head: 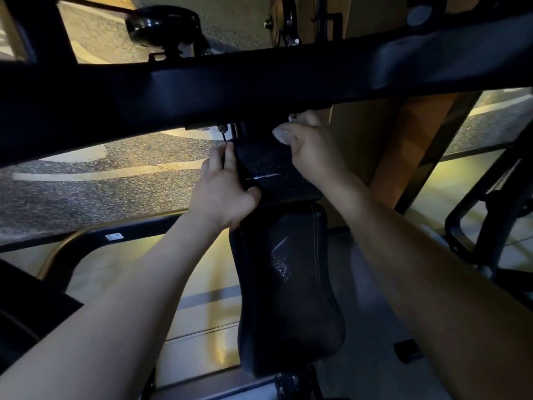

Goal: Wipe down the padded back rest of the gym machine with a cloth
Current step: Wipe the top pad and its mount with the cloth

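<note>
Two hands at the back rest (288,284) top: left hand (225,194) fingers grip its edge, right hand (313,151) fingers bunch the cloth (284,134). Cloth likely soft, light; back rest firm, slick.

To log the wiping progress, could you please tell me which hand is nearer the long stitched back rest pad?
Left. The left hand grips the black block just above the back rest pad; the right hand holds the cloth higher up, under the crossbar.
</note>
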